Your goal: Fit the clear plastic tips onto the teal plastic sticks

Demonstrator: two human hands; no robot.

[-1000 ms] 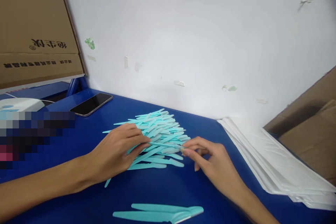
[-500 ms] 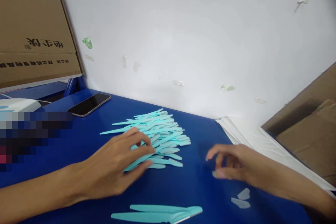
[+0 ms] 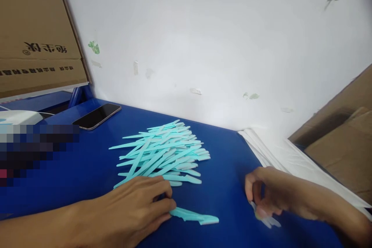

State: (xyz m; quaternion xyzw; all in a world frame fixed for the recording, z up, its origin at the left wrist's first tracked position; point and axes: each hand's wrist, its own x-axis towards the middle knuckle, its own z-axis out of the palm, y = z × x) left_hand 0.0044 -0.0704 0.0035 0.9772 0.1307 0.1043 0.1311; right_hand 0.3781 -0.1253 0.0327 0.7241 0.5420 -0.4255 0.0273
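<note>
Left hand [image 3: 145,205] low on the near side of the tabletop [image 3: 229,186], thumb and fingers closed in a pinch on a turquoise razor [image 3: 193,215]; handle mostly hidden in the grip, so cannot tell whether a second one lies beneath. Razor sits just on the near side of the pile [image 3: 171,145], apart from it. Long axis runs left to right, dipping slightly towards the near edge; head points right, pale blade edge turned to the person. Likely very light, stiff thin plastic, smooth enough to slide on its neighbours; the blade looks the delicate, sharp part, so best held by the handle, well back from the head. Right hand [image 3: 273,186], blurred, is well to the right, fingertips nearly together on what seems a clear cap [image 3: 252,205], loose caps [image 3: 273,222] just below, white bags [image 3: 277,149] beyond.
</note>
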